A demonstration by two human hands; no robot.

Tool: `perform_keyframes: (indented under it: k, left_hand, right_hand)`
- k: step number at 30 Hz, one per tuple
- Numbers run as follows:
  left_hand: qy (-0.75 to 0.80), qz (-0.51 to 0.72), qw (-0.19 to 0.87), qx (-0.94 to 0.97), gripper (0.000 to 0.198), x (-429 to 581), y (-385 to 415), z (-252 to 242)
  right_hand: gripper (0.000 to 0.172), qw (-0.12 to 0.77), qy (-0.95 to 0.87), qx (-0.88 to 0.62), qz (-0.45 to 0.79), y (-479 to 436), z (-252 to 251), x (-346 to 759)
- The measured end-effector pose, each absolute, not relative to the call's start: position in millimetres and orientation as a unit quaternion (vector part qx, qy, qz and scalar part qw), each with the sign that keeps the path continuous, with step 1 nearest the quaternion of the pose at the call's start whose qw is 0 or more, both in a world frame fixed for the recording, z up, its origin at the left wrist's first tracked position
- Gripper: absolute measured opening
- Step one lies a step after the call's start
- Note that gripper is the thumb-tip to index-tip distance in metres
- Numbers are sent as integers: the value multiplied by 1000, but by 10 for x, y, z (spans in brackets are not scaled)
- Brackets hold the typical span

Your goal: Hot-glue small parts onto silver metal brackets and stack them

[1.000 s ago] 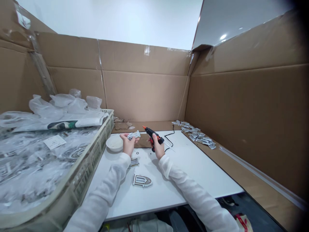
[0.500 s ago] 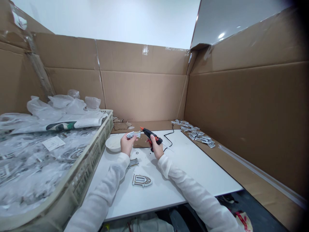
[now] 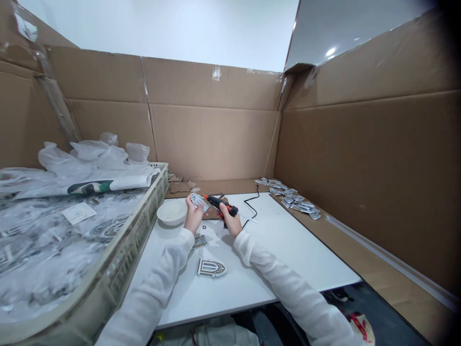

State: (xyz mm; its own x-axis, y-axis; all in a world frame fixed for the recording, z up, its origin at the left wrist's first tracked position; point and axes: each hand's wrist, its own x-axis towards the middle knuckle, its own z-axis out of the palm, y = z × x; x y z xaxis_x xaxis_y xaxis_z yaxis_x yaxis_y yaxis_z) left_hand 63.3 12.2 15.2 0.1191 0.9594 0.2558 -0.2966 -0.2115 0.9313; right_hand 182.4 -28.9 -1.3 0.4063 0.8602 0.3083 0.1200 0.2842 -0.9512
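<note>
Pinched in my left hand is a small white and grey ornamental piece, tilted up over the table. My right hand is wrapped round a black hot glue gun with an orange nozzle. The nozzle points left and is at the piece's upper edge; whether it touches I cannot tell. Below my hands, an arch-shaped white and brown ornament lies flat on the table. Another small piece lies by my left wrist, partly hidden by the sleeve.
A white bowl stands left of my hands. A plastic crate of bagged pieces fills the left side. Several finished-looking pieces lie along the right cardboard edge. A black cord runs behind the glue gun. Cardboard walls surround the white table.
The glue gun has moved left, its nozzle now at the piece. My left hand has turned the piece so more of its face shows.
</note>
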Motion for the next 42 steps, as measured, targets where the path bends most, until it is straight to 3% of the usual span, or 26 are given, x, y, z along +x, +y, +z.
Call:
perform_keyframes:
  k: [6, 21, 42]
  left_hand:
    - [309, 571, 554, 522, 17, 625, 165, 131]
    - [314, 558, 558, 528, 21, 647, 115, 163]
    - [316, 551, 555, 538, 24, 647, 125, 160]
  right_hand:
    - [50, 653, -459, -522, 301, -316, 27, 1793]
    - [44, 663, -437, -546, 266, -195, -96, 1858]
    - [51, 627, -458, -573, 261, -204, -60, 1886]
